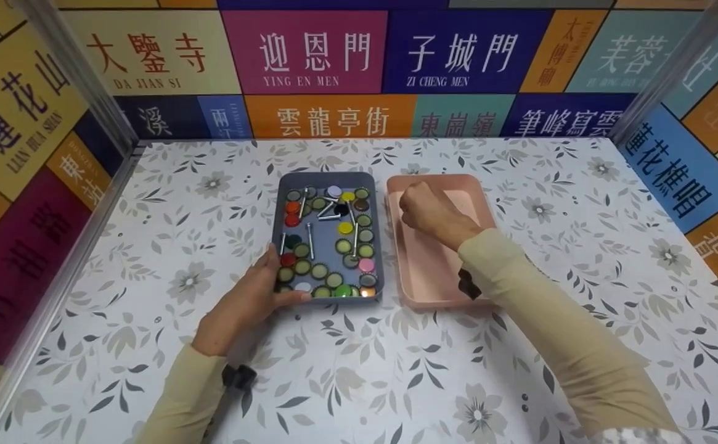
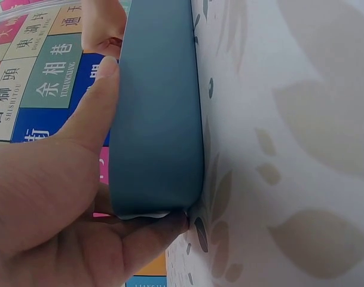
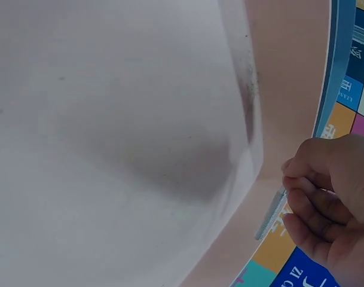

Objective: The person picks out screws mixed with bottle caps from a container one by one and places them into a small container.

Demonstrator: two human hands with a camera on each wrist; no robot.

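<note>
A grey-blue tray point(image 1: 326, 179) holds many bottle caps point(image 1: 319, 271) and several long silver screws point(image 1: 310, 240). My left hand point(image 1: 248, 299) grips its near left corner, the thumb along the rim; in the left wrist view the fingers point(image 2: 149, 245) wrap the end of the tray wall point(image 2: 158, 113). To its right stands a pink tray point(image 1: 423, 271). Over the far left part of that tray, my right hand point(image 1: 429, 209) pinches a silver screw point(image 3: 270, 218) between thumb and fingertips. The threaded end points out of the hand; the rest is hidden by the fingers.
Both trays stand side by side with a narrow gap on a white table point(image 1: 346, 370) covered in a leaf and flower pattern. Colourful panels with Chinese lettering point(image 1: 315, 52) surround the table at the back and sides.
</note>
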